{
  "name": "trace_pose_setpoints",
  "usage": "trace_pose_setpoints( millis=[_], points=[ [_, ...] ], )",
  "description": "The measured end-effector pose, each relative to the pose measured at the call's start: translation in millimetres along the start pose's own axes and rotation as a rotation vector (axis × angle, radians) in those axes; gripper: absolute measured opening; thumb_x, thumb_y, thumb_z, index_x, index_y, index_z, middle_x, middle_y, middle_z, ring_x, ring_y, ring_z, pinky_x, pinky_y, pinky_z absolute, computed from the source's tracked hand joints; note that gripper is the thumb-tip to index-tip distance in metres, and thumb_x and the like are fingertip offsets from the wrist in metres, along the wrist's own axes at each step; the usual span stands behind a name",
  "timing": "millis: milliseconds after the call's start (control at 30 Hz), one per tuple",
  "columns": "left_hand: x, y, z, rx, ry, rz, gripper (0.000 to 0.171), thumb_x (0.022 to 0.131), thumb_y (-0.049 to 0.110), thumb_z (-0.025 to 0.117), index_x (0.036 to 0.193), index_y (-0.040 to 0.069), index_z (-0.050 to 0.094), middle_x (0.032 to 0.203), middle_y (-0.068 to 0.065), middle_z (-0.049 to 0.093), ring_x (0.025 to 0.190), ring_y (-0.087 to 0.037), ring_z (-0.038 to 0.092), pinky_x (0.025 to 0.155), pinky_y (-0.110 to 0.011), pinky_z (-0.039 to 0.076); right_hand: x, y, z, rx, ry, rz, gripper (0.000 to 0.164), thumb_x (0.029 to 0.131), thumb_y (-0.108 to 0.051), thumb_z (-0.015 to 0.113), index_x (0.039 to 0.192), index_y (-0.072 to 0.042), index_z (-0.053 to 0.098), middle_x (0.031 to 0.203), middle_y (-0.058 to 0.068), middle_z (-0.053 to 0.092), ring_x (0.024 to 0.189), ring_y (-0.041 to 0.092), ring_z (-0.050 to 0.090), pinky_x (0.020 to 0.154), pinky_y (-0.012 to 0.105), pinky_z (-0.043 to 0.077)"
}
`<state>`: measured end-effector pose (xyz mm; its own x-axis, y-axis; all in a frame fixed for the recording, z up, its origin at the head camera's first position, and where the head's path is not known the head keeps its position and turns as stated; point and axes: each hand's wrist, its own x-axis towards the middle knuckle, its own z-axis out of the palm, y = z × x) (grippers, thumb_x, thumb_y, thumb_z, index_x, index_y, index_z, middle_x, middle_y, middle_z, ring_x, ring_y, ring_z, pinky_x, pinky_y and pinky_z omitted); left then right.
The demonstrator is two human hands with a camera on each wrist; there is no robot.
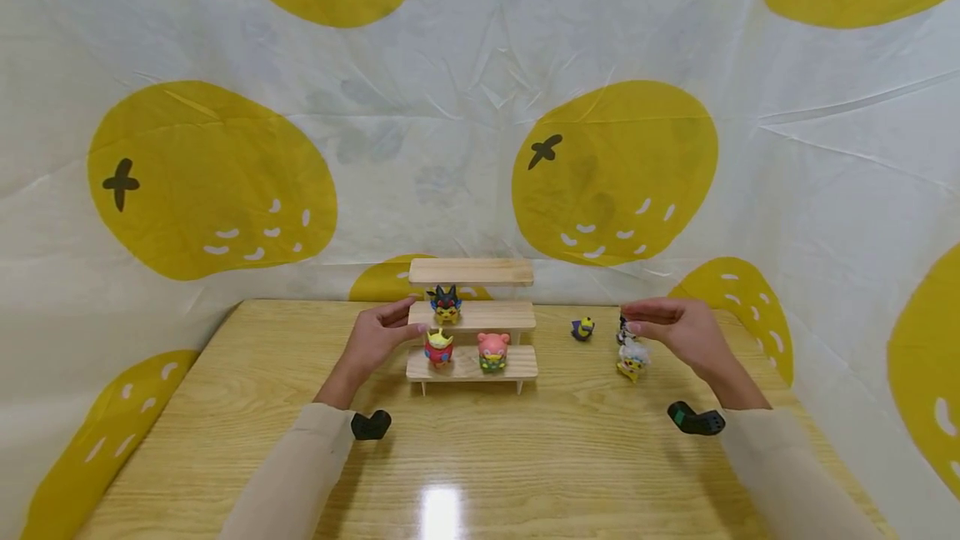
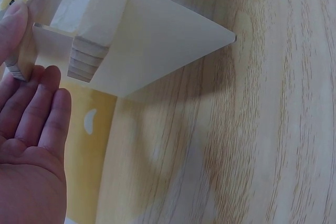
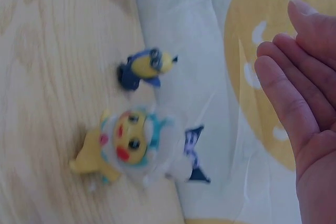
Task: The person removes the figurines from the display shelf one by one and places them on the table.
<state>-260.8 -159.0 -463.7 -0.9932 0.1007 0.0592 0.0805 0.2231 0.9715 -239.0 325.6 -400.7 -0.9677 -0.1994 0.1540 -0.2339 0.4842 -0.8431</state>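
Note:
A three-tier wooden display stand (image 1: 472, 272) is held at the left end of its middle tier by my left hand (image 1: 381, 342). In the left wrist view, the thumb (image 2: 14, 27) and fingertips lie on opposite sides of the board's end. On the middle tier sits a black-eared figurine (image 1: 446, 305); the bottom tier bears a red-clothed figurine (image 1: 439, 349) and a pink figurine (image 1: 492, 352). My right hand (image 1: 688, 337) hovers by a yellow figurine in a white hood (image 3: 134, 137), fingers extended and holding nothing. Partly hidden behind it is a black-and-white figurine (image 3: 193, 153).
A small minion figurine (image 1: 582, 328) stands between the stand and my right hand. The stand is near the back edge of the wooden table (image 1: 555, 465). Behind and beside the table hangs a white cloth (image 1: 435, 165) with large yellow fruit prints.

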Motion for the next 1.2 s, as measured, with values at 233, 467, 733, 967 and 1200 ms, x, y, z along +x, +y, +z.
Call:
trace_pose_setpoints(
  millis=[233,467,733,967,1200],
  points=[
    [-1.3,0.9,0.7,0.005,0.006,-0.002,0.068,0.091,0.027,0.083,0.152,0.01,0.056,0.158,-0.013,0.052,0.147,-0.031,0.05,0.113,-0.043,0.05,7,-18,12,0.005,-0.06,-0.001,0.039,0.097,-0.021,0.077,0.13,-0.001,0.072,0.121,0.005,0.079,0.101,-0.002,0.074,0.086,0.017,0.061],
    [-3.1,2.2,-1.1,0.006,0.002,-0.014,0.069,0.091,0.029,0.083,0.152,0.011,0.056,0.158,-0.013,0.052,0.147,-0.031,0.05,0.114,-0.044,0.05,14,-31,31,0.011,-0.095,-0.024,0.036,0.098,-0.019,0.075,0.129,-0.001,0.073,0.13,0.023,0.072,0.102,-0.002,0.074,0.087,0.017,0.06],
    [0.2,1.7,0.5,-0.008,0.008,-0.022,0.071,0.089,0.029,0.085,0.151,0.011,0.057,0.156,-0.011,0.055,0.146,-0.028,0.052,0.114,-0.042,0.05,22,-37,45,0.044,-0.127,-0.034,0.032,0.098,-0.013,0.073,0.128,0.0,0.073,0.13,0.024,0.072,0.11,0.021,0.077,0.091,0.022,0.062],
    [0.7,0.8,-0.3,-0.012,0.009,-0.017,0.07,0.09,0.027,0.085,0.151,0.01,0.056,0.156,-0.011,0.054,0.146,-0.029,0.052,0.114,-0.042,0.05,26,-47,56,0.056,-0.144,-0.055,0.029,0.099,-0.009,0.072,0.126,-0.001,0.074,0.13,0.025,0.071,0.106,0.01,0.076,0.089,0.026,0.064],
    [0.6,0.7,-0.3,-0.017,-0.003,-0.012,0.069,0.09,0.027,0.085,0.151,0.011,0.056,0.157,-0.011,0.053,0.147,-0.029,0.05,0.115,-0.042,0.049,27,-52,67,0.079,-0.138,-0.062,0.03,0.097,-0.01,0.074,0.125,0.001,0.074,0.127,0.024,0.073,0.109,0.016,0.076,0.087,0.023,0.064]
  ],
)
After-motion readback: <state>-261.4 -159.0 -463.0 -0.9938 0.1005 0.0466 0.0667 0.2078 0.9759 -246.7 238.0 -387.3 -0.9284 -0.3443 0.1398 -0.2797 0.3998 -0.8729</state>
